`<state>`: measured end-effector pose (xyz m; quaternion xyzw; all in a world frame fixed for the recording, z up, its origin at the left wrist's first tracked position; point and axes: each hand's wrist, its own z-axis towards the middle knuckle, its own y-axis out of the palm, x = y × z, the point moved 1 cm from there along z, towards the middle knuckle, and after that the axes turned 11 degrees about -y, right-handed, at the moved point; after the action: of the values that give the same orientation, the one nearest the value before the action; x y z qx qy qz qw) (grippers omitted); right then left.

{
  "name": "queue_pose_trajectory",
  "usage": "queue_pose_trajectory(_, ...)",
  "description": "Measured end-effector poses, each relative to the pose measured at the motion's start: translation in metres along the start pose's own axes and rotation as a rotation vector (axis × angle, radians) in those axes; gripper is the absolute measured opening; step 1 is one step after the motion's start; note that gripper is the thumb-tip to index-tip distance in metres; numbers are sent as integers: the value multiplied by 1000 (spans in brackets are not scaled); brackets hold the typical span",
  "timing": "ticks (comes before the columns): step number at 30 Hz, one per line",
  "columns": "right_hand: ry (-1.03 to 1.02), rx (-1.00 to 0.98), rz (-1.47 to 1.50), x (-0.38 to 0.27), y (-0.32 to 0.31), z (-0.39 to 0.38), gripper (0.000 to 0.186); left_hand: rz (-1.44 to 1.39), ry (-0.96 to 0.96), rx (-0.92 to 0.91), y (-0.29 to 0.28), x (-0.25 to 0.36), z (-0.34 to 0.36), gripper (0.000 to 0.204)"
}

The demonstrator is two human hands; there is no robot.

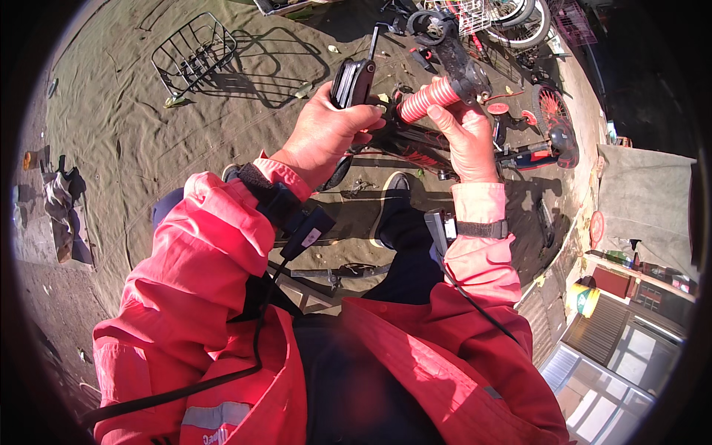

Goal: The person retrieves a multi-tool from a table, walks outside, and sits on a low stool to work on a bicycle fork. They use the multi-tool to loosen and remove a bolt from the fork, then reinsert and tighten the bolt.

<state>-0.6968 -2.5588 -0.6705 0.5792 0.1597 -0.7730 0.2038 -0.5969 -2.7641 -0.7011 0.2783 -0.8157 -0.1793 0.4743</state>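
My left hand [319, 130] is closed around a black folding tool [354, 78], with one thin L-shaped hex key standing up from it. My right hand [466, 141] grips a red ridged cylinder [426, 98] attached to a dark, scuffed part [461, 70] with round pieces at its upper end. Below and behind both hands lies a black-and-red bicycle frame [415, 148], partly hidden by the hands, with a red-spoked wheel [549, 107] to its right. Whether the held cylinder is joined to that frame I cannot tell.
A black wire basket [194, 58] lies on the dark groundsheet [126, 126] at upper left. Bicycle wheels [519, 30] and baskets crowd the top right, among scattered small parts. A metal bar [334, 276] lies between my legs. A pale board [645, 208] and a yellow bucket [583, 299] are at right.
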Motion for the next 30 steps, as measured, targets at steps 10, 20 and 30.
queue_pose_trajectory(10,19,-11,-32,1,-4,-1,40,-6,3,-2,1,0,-1,41)
queue_pose_trajectory(20,80,-23,111,8,-14,0,51,-6,-13,-23,-1,-1,0,40)
queue_pose_trajectory(30,89,-18,106,8,-14,1,53,-36,1,3,3,-1,-4,39)
